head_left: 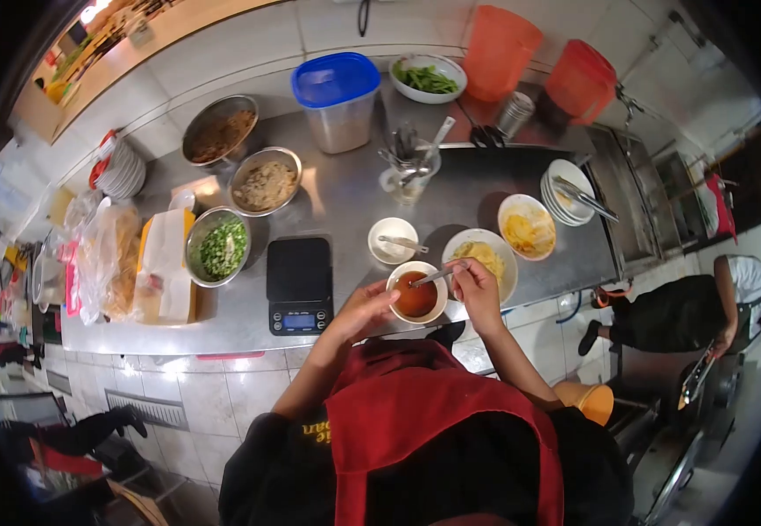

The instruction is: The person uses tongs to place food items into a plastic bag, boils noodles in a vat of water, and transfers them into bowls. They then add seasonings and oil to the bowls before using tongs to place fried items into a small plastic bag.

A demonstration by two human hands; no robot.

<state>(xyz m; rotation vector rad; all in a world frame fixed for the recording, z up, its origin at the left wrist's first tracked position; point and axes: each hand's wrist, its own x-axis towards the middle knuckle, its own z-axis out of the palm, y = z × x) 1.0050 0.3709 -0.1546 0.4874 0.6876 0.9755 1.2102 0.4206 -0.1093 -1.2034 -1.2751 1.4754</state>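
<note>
My left hand (366, 309) grips the left side of a small white bowl (395, 309) at the table's front edge. Reddish-brown sauce (415, 300) fills part of this bowl. Between the fingers of my right hand (477, 291) is the handle of a metal spoon (434, 276), whose far end dips into the sauce. Just behind sits another small white bowl (375, 243) with white contents and a spoon across it. A bowl of pale yellow food (486, 255) stands close behind my right hand.
A black digital scale (299, 280) lies left of my hands. Metal bowls hold chopped green onion (222, 249) and other food. Behind are a blue-lidded tub (337, 105) and a jug of utensils (411, 167). Tongs (586, 200) rest on stacked plates at right. A co-worker (687, 311) stands at far right.
</note>
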